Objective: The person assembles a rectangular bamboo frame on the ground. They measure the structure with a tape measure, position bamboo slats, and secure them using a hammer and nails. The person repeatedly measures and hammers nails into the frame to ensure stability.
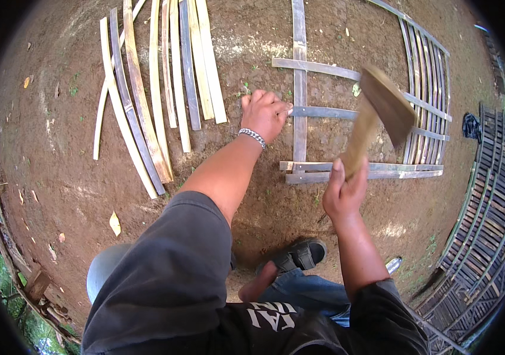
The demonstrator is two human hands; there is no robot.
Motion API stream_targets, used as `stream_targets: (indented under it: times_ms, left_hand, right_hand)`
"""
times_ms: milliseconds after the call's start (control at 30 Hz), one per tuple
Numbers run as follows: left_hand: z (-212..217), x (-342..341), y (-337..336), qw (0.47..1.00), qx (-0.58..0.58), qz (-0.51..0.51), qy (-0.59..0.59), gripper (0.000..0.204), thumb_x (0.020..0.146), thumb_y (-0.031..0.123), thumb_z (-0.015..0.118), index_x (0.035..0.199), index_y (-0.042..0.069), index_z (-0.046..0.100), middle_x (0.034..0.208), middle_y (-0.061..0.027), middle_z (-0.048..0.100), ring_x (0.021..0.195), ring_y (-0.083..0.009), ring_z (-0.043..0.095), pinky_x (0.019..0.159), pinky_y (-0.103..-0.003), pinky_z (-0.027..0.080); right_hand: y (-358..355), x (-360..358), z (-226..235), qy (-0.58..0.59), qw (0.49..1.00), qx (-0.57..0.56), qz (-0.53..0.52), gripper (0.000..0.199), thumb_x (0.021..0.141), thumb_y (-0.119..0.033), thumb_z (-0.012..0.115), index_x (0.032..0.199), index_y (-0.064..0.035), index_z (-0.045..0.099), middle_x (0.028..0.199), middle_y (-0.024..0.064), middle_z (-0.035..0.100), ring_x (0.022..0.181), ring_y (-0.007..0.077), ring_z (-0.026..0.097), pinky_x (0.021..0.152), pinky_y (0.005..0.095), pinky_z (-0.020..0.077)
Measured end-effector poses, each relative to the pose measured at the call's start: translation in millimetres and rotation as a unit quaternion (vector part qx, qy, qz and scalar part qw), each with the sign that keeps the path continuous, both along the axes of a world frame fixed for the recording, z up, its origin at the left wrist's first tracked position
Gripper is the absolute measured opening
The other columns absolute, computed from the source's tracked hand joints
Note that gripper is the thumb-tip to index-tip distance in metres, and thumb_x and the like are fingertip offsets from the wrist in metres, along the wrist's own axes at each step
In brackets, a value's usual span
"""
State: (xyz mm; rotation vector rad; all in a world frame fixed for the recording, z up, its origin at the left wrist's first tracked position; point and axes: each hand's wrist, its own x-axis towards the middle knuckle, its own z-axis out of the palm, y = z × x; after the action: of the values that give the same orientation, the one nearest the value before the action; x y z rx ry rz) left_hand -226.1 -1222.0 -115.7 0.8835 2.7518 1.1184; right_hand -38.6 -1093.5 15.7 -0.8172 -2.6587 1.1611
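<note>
Head view: the right hand (346, 188) clasped a broad-bladed tool (391, 106) by its wooden handle (358, 142), above a slatted frame (300, 139) on bare earth (63, 171). The left hand (265, 116) curled at a grey slat's end (297, 111); whether it pinched anything was unclear. Loose strips (157, 89) lay leftward.

Dry leaf (115, 223) — crumpled black bag (471, 126)

Hatchet (378, 99): smooth wooden handle (363, 139); dull metal-looking head (391, 109). Lattice frame (300, 89): weathered matt bamboo. Loose slats (210, 65): split bamboo, smooth. Chain bracelet (252, 136): glossy metal. Jeans (308, 290): denim. T-shirt (164, 266): matt cloth. Ground (57, 148): rough earth.
</note>
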Motion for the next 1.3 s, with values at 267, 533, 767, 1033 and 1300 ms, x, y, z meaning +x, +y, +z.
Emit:
stream_targets:
  times_ms: [267,533,767,1033,1300]
  left_hand:
    - [5,10,-1,0.999,-0.024,-0.009,-0.024,0.009,0.084,0.024,0.077,0.092,0.024,0.081,0.092,0.0056,0.065,0.104,-0.0186,0.054,0.094,-0.041,0.033]
    - [0,7,3,1.000,-0.007,0.001,-0.011,0.009,0.085,0.025,0.077,0.093,0.024,0.081,0.094,0.0054,0.066,0.105,-0.0188,0.054,0.094,-0.041,0.032]
    - [0,4,1,1.000,-0.007,0.003,0.007,0.009,0.084,0.025,0.077,0.092,0.023,0.081,0.093,0.0056,0.066,0.104,-0.0189,0.054,0.094,-0.041,0.032]
    - [5,2,1,0.999,0.017,0.020,-0.025,0.008,0.086,0.024,0.076,0.092,0.021,0.081,0.098,0.0032,0.068,0.107,-0.0200,0.054,0.098,-0.040,0.031]
    - [43,-83,28,0.990,0.028,0.138,-0.012,0.017,0.092,0.024,0.070,0.103,0.014,0.078,0.110,-0.0096,0.070,0.111,-0.0285,0.060,0.103,-0.043,0.044]
  right_hand:
    - [-1,7,-17,-0.238,0.970,-0.018,-0.039,0.054,0.100,-0.014,0.056,0.149,-0.0038,0.035,0.118,0.0312,0.065,0.106,0.0508,0.063,0.085,0.0532,0.0532]
    - [-3,13,-40,-0.280,0.960,0.007,0.006,0.047,0.098,-0.014,0.058,0.141,-0.0020,0.044,0.111,0.0341,0.065,0.101,0.0519,0.064,0.084,0.0556,0.0523]
    - [-6,15,-28,-0.082,0.995,0.046,-0.023,0.051,0.099,-0.016,0.058,0.146,-0.0031,0.040,0.115,0.0343,0.063,0.104,0.0533,0.062,0.086,0.0544,0.0519]
    - [9,67,-49,-0.151,0.983,0.000,-0.101,0.055,0.101,-0.022,0.058,0.150,-0.0056,0.038,0.119,0.0320,0.064,0.107,0.0450,0.067,0.089,0.0509,0.0532]
    - [30,138,-70,-0.108,0.975,0.009,-0.191,0.053,0.101,-0.021,0.058,0.146,0.0015,0.041,0.130,0.0323,0.059,0.119,0.0483,0.059,0.099,0.0478,0.0487]
